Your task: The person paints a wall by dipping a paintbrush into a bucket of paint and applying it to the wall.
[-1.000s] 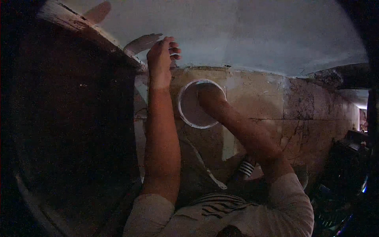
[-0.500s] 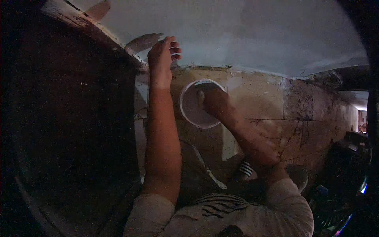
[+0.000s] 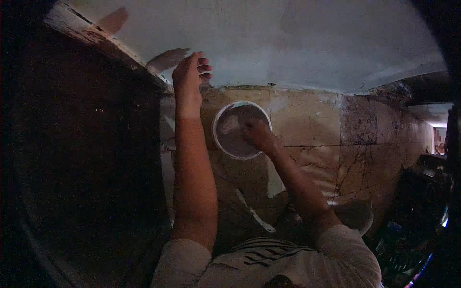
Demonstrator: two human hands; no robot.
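Observation:
My left hand (image 3: 188, 79) is raised beside the pale wall, at the end of my stretched-out arm. Its fingers are bent and stand a little apart, and I see nothing in them. My right hand (image 3: 258, 133) reaches over a round, white-rimmed bucket (image 3: 215, 129) on the tiled floor. The fingers of that hand are curled closed; what they hold, if anything, is lost in the dark. Greyish, smooth-looking stuff (image 3: 235, 143) lies in the bucket, with a paler patch near the hand.
The pale wall (image 3: 307, 43) rises beyond the bucket. A long, thin whitish object (image 3: 259, 220) lies near my body. To the left is a very dark area behind a worn, chipped edge (image 3: 120, 43). Dark, cluttered objects (image 3: 408, 230) stand at the right.
My right hand has shifted within the bucket's outline and uncovered the pale patch in it. My left hand appears slightly lower and further left, as the whole view has shifted a little.

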